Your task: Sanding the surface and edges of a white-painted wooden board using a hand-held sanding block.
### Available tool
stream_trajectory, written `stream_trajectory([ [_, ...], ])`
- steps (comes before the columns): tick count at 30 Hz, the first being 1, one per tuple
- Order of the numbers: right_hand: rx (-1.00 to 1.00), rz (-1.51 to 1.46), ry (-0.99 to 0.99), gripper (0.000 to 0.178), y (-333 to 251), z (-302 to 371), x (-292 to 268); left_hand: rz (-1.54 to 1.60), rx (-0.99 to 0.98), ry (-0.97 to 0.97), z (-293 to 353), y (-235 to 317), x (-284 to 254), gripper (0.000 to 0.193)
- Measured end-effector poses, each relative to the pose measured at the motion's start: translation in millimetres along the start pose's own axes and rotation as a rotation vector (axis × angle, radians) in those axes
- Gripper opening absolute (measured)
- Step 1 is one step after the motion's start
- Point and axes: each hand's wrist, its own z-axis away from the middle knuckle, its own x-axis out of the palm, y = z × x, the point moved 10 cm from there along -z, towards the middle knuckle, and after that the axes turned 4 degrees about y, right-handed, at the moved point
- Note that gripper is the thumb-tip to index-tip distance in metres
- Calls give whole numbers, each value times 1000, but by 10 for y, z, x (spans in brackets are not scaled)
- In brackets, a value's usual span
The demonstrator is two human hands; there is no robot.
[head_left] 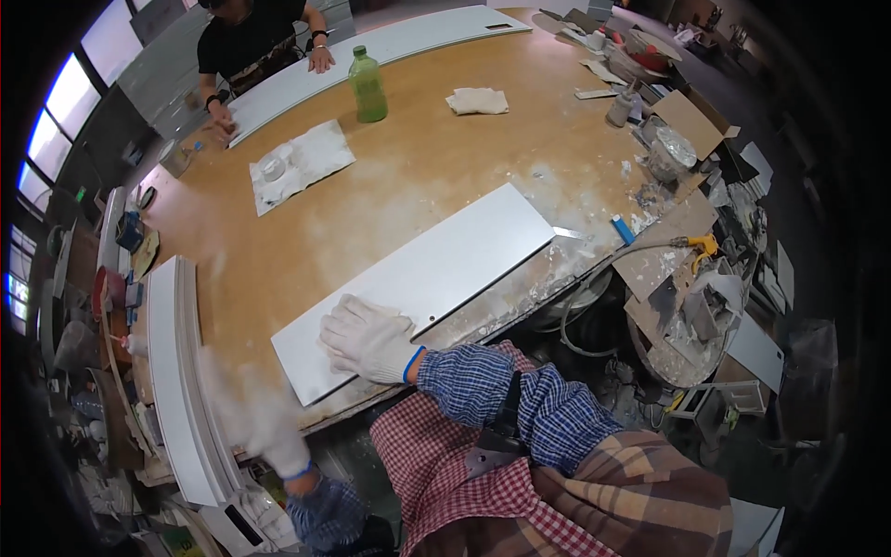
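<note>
A long white panel (445, 251) lies slantwise on the table in front of me, with a small dark hole near its near edge. My right hand (367, 336), in a white knit glove with a blue cuff, rests flat on the panel's near left part, fingers stretched out. Something pale shows beside its thumb side; I cannot tell whether that is cloth or glove. My left hand (264, 422), also gloved, is smeared by motion at the table's near left edge. It is beside a stack of white panels (176, 371), and its fingers cannot be made out.
Across the dusty wooden table (390, 204), a person (251, 51) has both hands on another long white panel (371, 58). A green bottle (368, 88), a white sheet (302, 167) and a folded cloth (478, 101) lie between. Clutter and a yellow-ended hose (701, 244) sit at right.
</note>
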Motion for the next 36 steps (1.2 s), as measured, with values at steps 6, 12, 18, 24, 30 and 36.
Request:
stream_trajectory([
  [6, 179, 245, 227, 48, 1520, 788, -604, -460, -225, -425, 867, -1423, 732, 55],
  [12, 756, 344, 227, 35, 2648, 1147, -1209, -344, -218, -354, 897, -1483, 721, 54],
  [18, 127, 102, 487, 32, 632, 173, -412, -364, -225, -376, 939, -1437, 841, 53],
  [24, 100, 157, 139, 29, 1005, 475, -852, -421, -248, -330, 894, -1450, 584, 53],
  [30, 634, 405, 85, 54, 2594, 1608, -813, -339, -158, -304, 810, -1232, 870, 54],
  [36, 111, 91, -8, 52, 416, -350, 358, -221, -279, -198, 806, -1309, 632, 57],
])
